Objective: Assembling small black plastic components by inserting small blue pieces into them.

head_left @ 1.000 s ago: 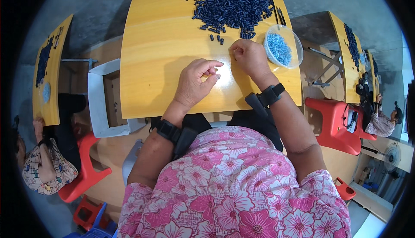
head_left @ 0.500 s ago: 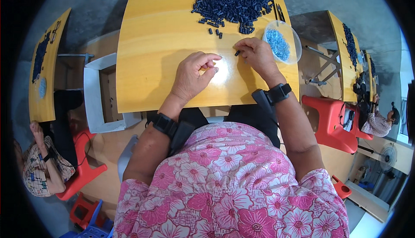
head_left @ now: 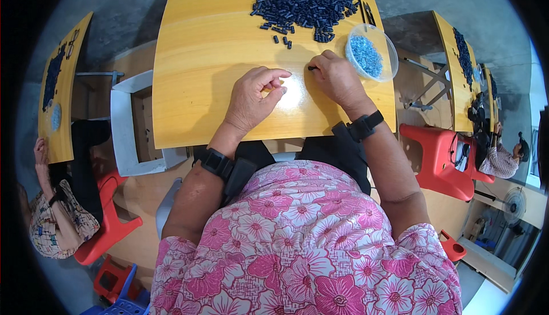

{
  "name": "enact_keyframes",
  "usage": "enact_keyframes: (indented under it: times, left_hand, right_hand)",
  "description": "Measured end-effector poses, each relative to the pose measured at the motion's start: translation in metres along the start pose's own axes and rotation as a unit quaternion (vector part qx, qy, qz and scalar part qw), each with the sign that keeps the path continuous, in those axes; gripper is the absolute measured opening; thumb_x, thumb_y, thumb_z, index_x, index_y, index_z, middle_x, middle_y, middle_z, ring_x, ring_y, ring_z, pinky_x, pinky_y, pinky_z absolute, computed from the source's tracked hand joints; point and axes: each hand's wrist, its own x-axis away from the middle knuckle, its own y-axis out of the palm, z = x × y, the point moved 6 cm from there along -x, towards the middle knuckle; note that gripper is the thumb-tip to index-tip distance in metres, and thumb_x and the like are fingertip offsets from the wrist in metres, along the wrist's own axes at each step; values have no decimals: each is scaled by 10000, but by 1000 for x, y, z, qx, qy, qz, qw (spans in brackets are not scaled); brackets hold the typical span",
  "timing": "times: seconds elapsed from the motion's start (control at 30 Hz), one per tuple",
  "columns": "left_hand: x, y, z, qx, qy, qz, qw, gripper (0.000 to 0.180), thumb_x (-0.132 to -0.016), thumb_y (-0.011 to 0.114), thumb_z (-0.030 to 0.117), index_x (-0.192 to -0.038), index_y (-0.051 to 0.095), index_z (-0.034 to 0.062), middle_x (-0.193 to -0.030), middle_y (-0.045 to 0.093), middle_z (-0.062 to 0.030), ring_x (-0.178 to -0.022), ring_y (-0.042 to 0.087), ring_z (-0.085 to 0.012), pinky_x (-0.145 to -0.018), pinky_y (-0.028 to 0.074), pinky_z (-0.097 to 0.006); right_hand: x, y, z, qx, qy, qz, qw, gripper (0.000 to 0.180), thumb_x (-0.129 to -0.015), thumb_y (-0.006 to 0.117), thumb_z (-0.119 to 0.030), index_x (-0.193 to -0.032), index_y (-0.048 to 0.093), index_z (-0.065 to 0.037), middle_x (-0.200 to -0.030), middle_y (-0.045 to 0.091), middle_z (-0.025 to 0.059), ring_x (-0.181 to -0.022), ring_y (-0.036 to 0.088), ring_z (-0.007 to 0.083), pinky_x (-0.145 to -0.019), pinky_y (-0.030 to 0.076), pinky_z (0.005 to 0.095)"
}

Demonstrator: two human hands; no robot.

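Black and short, one small cylinder (head_left: pixel 311 68) is pinched in the fingertips of the right hand (head_left: pixel 340 80), just above the frame's centre, with a clear tub (head_left: pixel 391 58) of blue bits (head_left: pixel 366 56) close beside that hand. Left of it, the left hand (head_left: pixel 252 99) curls with thumb and forefinger parted (whether it grips anything, I cannot tell), and a dark pile (head_left: pixel 303 0) of similar pieces lies on the yellow table (head_left: pixel 194 75) at top centre.

The tubes (head_left: pixel 303 0) are blue-black, the small pieces (head_left: pixel 366 56) pale blue, the table (head_left: pixel 197 46) grained yellow — the shirt (head_left: pixel 300 229) pink-and-white floral.
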Motion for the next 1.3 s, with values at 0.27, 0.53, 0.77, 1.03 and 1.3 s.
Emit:
enact_keyframes:
  times: [0.27, 0.53, 0.77, 1.03, 1.3]
  left_hand:
    - [0, 1, 2, -1, 3, -1, 1000, 264, -820, 692, -1, -1078, 712, 48, -843, 623, -50, -771, 618, -141, -745, 534, -264]
    - [1, 1, 0, -5, 1, -4, 1000, 260, -823, 692, 1, -1080, 710, 40, -851, 622, -53, -783, 617, -139, -748, 534, -261]
    - [1, 0, -2, -6, -7, -12, 1000, 255, -826, 696, 14, -1080, 710, 38, -861, 619, -49, -791, 619, -137, -757, 533, -258]
    - [0, -4, 0, 51, 12, 0, 999, 185, -886, 694, 70, -1063, 714, 19, -849, 637, -55, -786, 615, -132, -719, 513, -261]
    - [3, -6, -7, 73, -17, 19, 997, 104, -892, 695, 41, -978, 727, -7, -855, 676, -67, -773, 627, -140, -710, 507, -263]
  right_hand:
    - [-1, 1, 8, -49, 2, -7, 999, 117, -815, 613, -113, -828, 687, -23, -867, 653, 195, -787, 649, 393, -743, 525, 464]
    - [-4, 3, 14, -108, 27, -31, 993, 121, -797, 623, -103, -854, 687, -17, -883, 657, 203, -820, 645, 406, -773, 518, 454]
    - [4, -5, 5, -90, 33, -28, 995, 127, -787, 650, -99, -871, 678, -8, -885, 678, 178, -800, 668, 346, -761, 535, 406]
    - [27, 27, -17, -534, 117, -9, 838, 97, -910, 653, 2, -993, 603, 5, -871, 626, -6, -769, 586, 45, -671, 493, 208]
    - [31, 44, -31, -552, 154, 6, 820, 129, -902, 681, 8, -1015, 620, -7, -882, 626, -7, -776, 579, 27, -676, 489, 192]
